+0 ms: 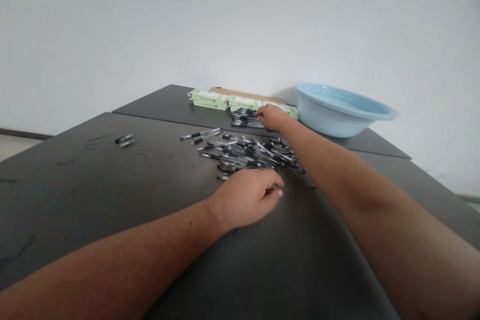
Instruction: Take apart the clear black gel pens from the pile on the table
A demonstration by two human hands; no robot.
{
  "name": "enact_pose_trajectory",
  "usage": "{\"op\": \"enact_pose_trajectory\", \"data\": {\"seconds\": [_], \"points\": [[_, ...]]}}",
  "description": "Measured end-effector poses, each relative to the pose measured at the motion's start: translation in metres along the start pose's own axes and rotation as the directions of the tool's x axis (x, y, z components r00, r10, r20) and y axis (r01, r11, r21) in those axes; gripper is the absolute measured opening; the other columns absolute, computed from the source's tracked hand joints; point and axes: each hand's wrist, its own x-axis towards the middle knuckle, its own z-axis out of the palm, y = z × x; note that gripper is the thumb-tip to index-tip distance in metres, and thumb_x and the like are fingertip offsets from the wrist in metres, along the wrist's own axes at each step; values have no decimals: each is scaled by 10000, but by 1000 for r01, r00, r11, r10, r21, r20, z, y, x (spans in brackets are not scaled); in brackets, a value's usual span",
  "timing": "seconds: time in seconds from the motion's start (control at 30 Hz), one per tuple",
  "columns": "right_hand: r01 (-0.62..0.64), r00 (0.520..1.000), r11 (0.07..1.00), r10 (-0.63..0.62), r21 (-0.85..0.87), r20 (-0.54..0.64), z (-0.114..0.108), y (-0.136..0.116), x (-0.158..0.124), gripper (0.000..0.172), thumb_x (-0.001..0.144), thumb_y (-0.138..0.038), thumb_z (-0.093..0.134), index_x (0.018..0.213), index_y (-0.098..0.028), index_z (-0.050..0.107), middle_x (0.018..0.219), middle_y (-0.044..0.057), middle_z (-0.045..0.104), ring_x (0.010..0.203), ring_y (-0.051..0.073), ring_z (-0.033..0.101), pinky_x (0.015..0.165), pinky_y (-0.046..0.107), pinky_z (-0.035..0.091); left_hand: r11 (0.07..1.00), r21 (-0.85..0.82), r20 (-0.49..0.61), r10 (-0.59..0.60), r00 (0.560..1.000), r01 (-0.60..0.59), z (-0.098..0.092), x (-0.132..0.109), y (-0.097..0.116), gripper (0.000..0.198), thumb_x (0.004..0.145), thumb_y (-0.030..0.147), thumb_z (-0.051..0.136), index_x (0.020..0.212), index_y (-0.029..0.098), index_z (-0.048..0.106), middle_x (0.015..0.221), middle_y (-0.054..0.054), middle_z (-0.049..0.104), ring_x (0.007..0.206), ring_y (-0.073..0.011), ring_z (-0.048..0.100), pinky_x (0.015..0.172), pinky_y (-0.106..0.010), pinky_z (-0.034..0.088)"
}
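A loose heap of clear pens with black grips (255,152) lies in the middle of the dark table. My left hand (247,197) hovers at the near edge of this heap, fingers bent, with a gap between thumb and fingers and no pen visible in it. Farther back, my right hand (273,116) pinches at the right end of a neater row of pens (245,122). Its fingertips are partly hidden, so how many pens it grips is unclear. Light green pen boxes (208,99) stand in a line just behind that row.
A light blue plastic basin (337,117) sits at the back right, beside the boxes. Brown cardboard (247,95) lies behind them against the white wall. Two short pen pieces or caps (125,140) rest apart on the left. A seam crosses the table (150,200).
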Motion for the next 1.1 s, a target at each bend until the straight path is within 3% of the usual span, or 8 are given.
{"op": "enact_pose_trajectory", "data": {"seconds": [0.13, 0.27, 0.5, 0.7, 0.83, 0.97, 1.1], "points": [[-2, 1000, 1000, 2, -4, 18, 17, -11, 17, 346, 841, -294, 675, 1173, -263, 769, 1121, 60, 774, 1025, 239, 684, 967, 320, 490, 999, 24, 5, 45, 999, -45, -1, 1, 0, 187, 911, 231, 577, 1044, 194, 704, 970, -12, 755, 897, -182, 707, 804, -299, 522], [-23, 1000, 1000, 23, -17, 7, 24, -7, 17, 290, 833, -268, 674, 1098, -255, 790, 1114, 70, 768, 1044, 242, 676, 984, 342, 486, 997, 42, 19, 56, 998, -57, -1, 1, 0, 192, 924, 241, 568, 1055, 190, 699, 998, -19, 754, 934, -197, 705, 846, -322, 529], [-20, 997, 1000, 18, -24, -80, -2, 3, -8, 298, 894, -252, 583, 1121, -212, 772, 1157, 109, 746, 1105, 266, 649, 1025, 389, 465, 996, 54, 18, 66, 998, -67, 1, 2, -1, 166, 916, 231, 582, 1024, 206, 705, 960, -14, 758, 903, -194, 707, 819, -313, 521], [17, 989, 1000, -20, -25, -148, -45, 18, -80, 287, 910, -268, 555, 1102, -214, 762, 1114, 91, 754, 1057, 254, 662, 971, 370, 487, 993, 81, 16, 85, 996, -86, 2, 2, -2, 158, 910, 220, 584, 987, 208, 721, 902, -3, 757, 836, -175, 705, 760, -294, 499], [-45, 991, 999, 42, -19, -130, -63, 34, -141, 288, 888, -286, 577, 1093, -207, 763, 1063, 88, 760, 981, 251, 680, 894, 357, 511, 992, 79, 20, 92, 996, -93, 2, 3, -1, 157, 906, 223, 587, 971, 207, 729, 879, 4, 756, 813, -162, 702, 735, -275, 491], [-174, 983, 985, 173, -9, -66, -65, 57, -190, 314, 896, -319, 559, 1128, -233, 753, 1072, 70, 763, 963, 247, 686, 866, 353, 516, 994, 72, 19, 77, 997, -78, 2, 3, -1, 166, 907, 232, 589, 991, 216, 731, 873, 11, 756, 804, -153, 696, 725, -263, 485], [-341, 939, 940, 341, 5, -30, -50, 85, -222, 333, 899, -319, 547, 1151, -232, 746, 1103, 71, 760, 981, 248, 689, 874, 347, 514, 995, 80, 35, 62, 997, -65, 1, 3, -1, 180, 917, 244, 570, 1004, 209, 723, 873, 9, 751, 797, -149, 691, 727, -261, 481]]}}
